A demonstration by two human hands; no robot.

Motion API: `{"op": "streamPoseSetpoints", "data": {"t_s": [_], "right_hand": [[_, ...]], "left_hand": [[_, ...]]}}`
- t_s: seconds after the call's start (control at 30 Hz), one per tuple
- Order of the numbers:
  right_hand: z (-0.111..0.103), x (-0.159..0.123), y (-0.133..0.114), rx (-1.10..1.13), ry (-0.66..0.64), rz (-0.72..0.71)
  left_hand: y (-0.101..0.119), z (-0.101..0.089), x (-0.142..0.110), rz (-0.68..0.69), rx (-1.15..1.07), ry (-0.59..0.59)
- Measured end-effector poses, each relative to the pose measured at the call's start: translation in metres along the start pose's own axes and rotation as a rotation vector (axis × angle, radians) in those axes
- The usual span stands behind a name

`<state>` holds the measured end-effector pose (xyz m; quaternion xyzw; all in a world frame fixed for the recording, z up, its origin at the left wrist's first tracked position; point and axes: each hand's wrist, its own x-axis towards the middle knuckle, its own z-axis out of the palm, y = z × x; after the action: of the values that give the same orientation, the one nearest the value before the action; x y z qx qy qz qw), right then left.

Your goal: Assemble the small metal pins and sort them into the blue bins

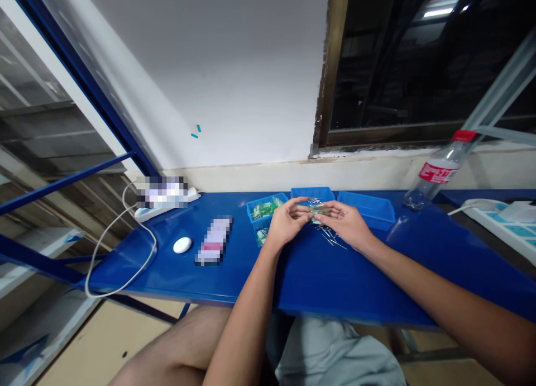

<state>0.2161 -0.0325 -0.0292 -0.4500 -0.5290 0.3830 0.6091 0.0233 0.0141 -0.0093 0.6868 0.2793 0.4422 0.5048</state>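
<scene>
My left hand (288, 223) and my right hand (347, 224) meet over the blue table, both closed by their fingertips on a small see-through greenish packet (317, 210). Its contents are too small to make out. Just below the fingers, several thin metal pins (330, 235) lie loose on the table. Behind the hands stands a blue bin (312, 193) with more thin pins in it. Left of my left hand, another blue bin (251, 214) holds green and clear packets (268, 207). More such packets (262, 237) lie in front of that bin.
A third blue bin (368, 207) stands to the right. A tilted plastic bottle (435, 171) with a red cap is farther right, near a white power strip (494, 221). On the left are a phone (214, 241), a white oval object (182, 244) and a looped white cable (97, 257).
</scene>
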Motion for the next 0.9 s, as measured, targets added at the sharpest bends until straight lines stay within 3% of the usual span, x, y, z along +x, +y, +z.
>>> {"op": "streamPoseSetpoints", "data": {"t_s": [0.17, 0.23, 0.5, 0.7, 0.9], "right_hand": [[0.001, 0.001, 0.002, -0.01, 0.091, -0.002], [0.001, 0.001, 0.003, -0.011, 0.12, -0.015], [-0.002, -0.006, -0.001, -0.232, 0.035, -0.208], [0.001, -0.009, -0.004, -0.396, -0.106, -0.321], [0.001, -0.007, -0.007, -0.393, 0.057, -0.329]], "left_hand": [[0.009, -0.001, -0.004, 0.208, 0.354, 0.096], [0.013, -0.001, -0.005, 0.233, 0.393, 0.084], [0.014, 0.007, -0.01, 0.101, 0.202, -0.049], [0.005, 0.002, -0.007, 0.107, 0.286, 0.02], [0.005, -0.001, -0.005, 0.112, 0.378, 0.074]]}}
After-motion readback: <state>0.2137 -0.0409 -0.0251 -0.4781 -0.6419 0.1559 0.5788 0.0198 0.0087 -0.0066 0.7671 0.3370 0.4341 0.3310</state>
